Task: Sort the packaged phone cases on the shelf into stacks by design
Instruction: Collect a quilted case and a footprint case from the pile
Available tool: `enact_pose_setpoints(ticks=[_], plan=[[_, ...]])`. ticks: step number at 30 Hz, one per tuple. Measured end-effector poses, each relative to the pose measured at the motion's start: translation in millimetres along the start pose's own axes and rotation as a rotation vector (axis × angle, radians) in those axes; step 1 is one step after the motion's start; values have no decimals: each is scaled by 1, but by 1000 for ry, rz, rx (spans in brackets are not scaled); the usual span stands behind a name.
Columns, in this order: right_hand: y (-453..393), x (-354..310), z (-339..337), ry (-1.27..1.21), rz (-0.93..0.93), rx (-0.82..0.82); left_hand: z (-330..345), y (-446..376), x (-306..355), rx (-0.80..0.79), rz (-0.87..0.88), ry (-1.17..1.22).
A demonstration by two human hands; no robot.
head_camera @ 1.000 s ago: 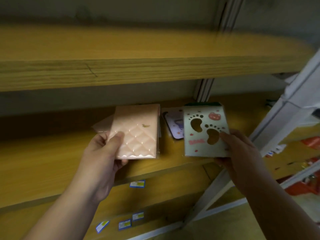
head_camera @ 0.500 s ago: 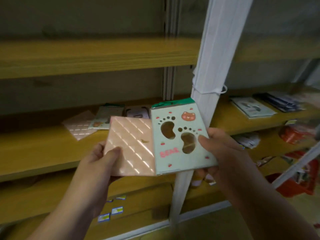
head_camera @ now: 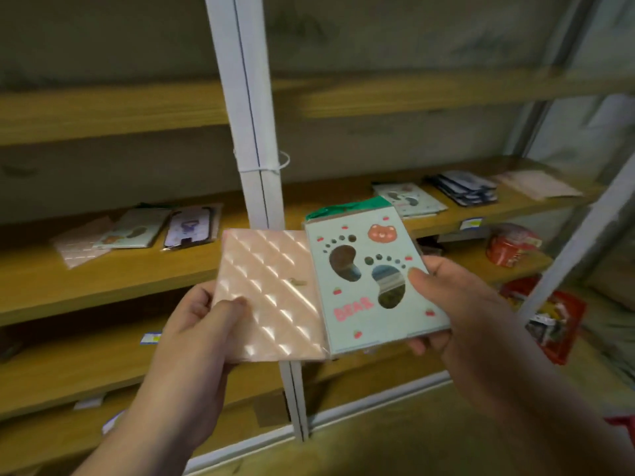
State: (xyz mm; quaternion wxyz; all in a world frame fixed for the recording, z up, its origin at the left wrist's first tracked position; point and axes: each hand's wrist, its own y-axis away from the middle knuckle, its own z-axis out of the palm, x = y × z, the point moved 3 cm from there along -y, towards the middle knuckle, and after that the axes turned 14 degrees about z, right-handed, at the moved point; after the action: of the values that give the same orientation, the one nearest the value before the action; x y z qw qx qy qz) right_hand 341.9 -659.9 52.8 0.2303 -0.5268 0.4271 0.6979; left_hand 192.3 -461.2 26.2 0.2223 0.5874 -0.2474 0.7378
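A wooden shelf (head_camera: 86, 280) runs across the view behind a white upright post (head_camera: 252, 132). At six o'clock from the post, the left hand (head_camera: 202, 324) pinches a pink quilted case (head_camera: 271, 297) — thumb on its face. At three o'clock, touching it, the right hand (head_camera: 446, 304) grips a pale-green bear-paw case (head_camera: 371, 280). More cases (head_camera: 137, 228) lie on the shelf at nine o'clock.

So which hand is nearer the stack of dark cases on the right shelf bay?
Right. The right hand sits below-left of the dark cases, holding the bear case; the left hand is farther left.
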Motion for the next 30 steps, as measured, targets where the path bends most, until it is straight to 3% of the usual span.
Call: enact_pose_setpoints(ticks=[6, 16, 20, 30], plan=[[11, 8, -64, -174, 0, 45, 63, -4, -12, -99, -56, -15], [-6, 14, -156, -364, 75, 311, 185, -42, -62, -279, -146, 74], [-37, -3, -182, -325, 64, 367, 219, -75, -75, -274, -171, 129], [-199, -57, -201, -99, 88, 374, 243, -188, -100, -82, -183, 110]])
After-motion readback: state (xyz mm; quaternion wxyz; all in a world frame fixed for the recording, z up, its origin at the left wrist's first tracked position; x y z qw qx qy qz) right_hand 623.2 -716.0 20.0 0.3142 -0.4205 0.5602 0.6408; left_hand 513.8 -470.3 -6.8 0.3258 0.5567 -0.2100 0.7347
